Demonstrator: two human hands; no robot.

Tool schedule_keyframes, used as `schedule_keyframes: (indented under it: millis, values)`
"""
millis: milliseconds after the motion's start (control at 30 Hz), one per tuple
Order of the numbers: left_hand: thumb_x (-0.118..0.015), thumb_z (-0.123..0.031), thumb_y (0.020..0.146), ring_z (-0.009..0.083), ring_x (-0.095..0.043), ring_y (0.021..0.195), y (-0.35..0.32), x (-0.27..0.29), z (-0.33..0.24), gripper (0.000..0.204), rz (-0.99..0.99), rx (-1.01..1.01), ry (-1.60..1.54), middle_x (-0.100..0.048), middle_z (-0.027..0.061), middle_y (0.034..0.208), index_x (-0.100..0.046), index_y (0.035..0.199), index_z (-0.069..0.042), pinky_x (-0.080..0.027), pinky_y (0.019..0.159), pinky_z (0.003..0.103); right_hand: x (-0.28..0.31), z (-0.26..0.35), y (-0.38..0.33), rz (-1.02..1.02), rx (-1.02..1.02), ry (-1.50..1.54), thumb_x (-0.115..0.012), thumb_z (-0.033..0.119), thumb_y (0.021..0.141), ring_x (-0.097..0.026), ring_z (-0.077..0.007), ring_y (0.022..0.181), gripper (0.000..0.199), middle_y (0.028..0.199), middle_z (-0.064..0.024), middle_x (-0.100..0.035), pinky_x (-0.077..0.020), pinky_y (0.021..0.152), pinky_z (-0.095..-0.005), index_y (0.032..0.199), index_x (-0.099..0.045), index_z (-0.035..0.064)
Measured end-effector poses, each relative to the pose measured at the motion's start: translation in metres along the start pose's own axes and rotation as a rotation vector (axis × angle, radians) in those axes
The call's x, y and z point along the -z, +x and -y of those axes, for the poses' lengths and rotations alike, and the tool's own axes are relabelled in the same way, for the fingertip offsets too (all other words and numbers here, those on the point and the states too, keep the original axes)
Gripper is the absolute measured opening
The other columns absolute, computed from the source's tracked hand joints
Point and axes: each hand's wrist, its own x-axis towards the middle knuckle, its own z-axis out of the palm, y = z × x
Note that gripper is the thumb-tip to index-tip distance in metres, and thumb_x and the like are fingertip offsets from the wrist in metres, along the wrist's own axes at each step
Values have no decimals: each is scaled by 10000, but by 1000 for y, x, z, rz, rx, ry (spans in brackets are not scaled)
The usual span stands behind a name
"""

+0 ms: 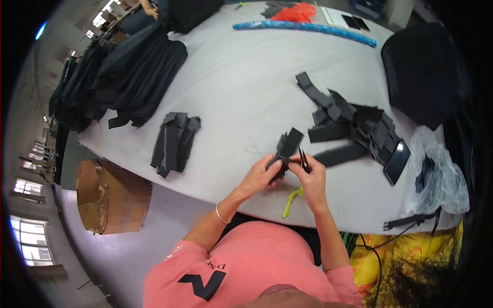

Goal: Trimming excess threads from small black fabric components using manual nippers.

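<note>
My left hand (260, 176) grips a small bundle of black fabric strips (285, 146) just above the table's near edge. My right hand (310, 174) holds small black thread snips (304, 160), their tips against the strip bundle. A yellow-green cord (290, 201) hangs below my right hand at the table edge. To the right lies a loose heap of black strips (354, 128). A neater stack of black strips (175, 141) lies to the left.
The grey table (241, 82) carries dark garments (133, 66) at far left, a blue patterned band (308, 28), orange cloth (295, 13), a dark phone (397, 161), a clear plastic bag (439, 174) and a black bag (423, 74). A cardboard box (110, 197) stands on the floor left.
</note>
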Motion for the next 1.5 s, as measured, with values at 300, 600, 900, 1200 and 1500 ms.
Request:
schedule_keyframes:
  millis: [300, 600, 900, 1200, 1500]
  values:
    - [-490, -129, 951, 96, -571, 624, 0, -3, 3, 250, -113, -110, 18, -596, 53, 802, -424, 1177, -44, -462, 548, 245, -12, -1, -8, 58, 118, 4, -667, -15, 789, -381, -25, 599, 130, 816, 23, -507, -313, 536, -187, 917, -671, 7]
    - [-468, -100, 921, 138, -594, 666, -1, -3, -6, 270, -93, 29, -393, -598, 77, 837, -428, 1186, -64, -481, 568, 260, -15, -15, -7, 91, 143, -20, -651, -42, 792, -495, -35, 632, 140, 850, 1, -539, -373, 560, -179, 923, -674, 4]
    - [-470, -183, 941, 86, -545, 538, 0, -2, 11, 210, -137, -14, -182, -612, 47, 770, -487, 1114, -66, -414, 463, 221, -15, -14, -8, 63, 99, 55, -647, -32, 799, -510, -47, 668, 107, 825, -4, -557, -400, 592, -194, 904, -657, -10]
    - [-431, -44, 831, 106, -557, 564, 0, -6, 8, 201, -154, 21, -158, -574, 42, 731, -532, 1005, -38, -459, 502, 240, -13, -19, -8, 40, 86, 72, -658, -20, 790, -466, -41, 635, 107, 790, 5, -547, -375, 562, -191, 897, -657, -14]
    - [-401, 13, 699, 167, -606, 705, 1, 1, 18, 388, -16, 84, -233, -639, 103, 884, -537, 1061, -24, -516, 610, 297, -12, -12, -10, 39, 85, 84, -657, -27, 785, -465, -40, 622, 110, 790, 1, -557, -363, 544, -192, 895, -657, -15]
